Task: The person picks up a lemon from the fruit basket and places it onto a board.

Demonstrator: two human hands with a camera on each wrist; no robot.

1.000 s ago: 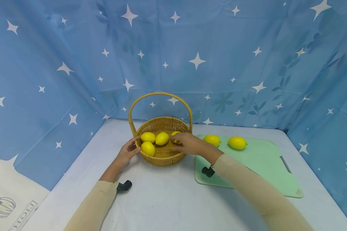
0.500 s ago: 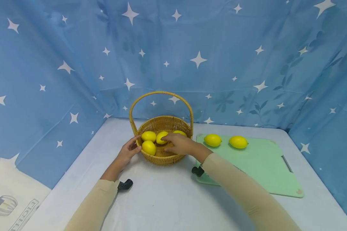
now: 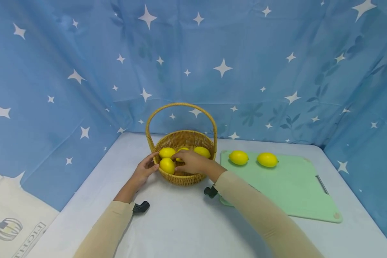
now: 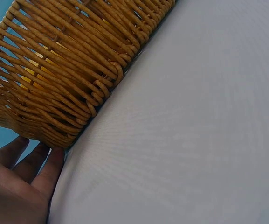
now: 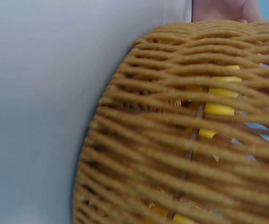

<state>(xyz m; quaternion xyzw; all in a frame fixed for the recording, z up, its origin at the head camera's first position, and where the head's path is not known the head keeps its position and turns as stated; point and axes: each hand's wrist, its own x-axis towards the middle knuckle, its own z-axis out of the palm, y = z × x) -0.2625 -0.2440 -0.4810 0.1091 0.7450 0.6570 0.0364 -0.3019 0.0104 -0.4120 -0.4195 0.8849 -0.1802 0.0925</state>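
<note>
A wicker basket (image 3: 183, 179) with a tall arched handle holds several yellow lemons. My left hand (image 3: 143, 173) grips the basket's left rim, thumb toward the front; in the left wrist view, its fingers (image 4: 50, 170) touch the woven side. My right hand (image 3: 193, 162) reaches inside with fingers and thumb spread apart. Its fingertips are beside the front-left lemon (image 3: 167, 166) and partly cover the middle lemon (image 3: 182, 149). Another lemon (image 3: 167, 153) lies at the back left, and one more lemon (image 3: 202, 152) at the right. Weave hides most of the right hand's fingers in the right wrist view.
Right of the basket, a pale green cutting board (image 3: 293, 190) lies on the white table (image 3: 167, 229). Two lemons rest near its back edge, a left lemon (image 3: 238, 157) and a right lemon (image 3: 267, 159). A blue star-patterned curtain (image 3: 193, 53) hangs behind.
My right hand has moved left inside the basket, away from the right lemon, which now shows fully. My left hand has stayed at the basket's rim.
</note>
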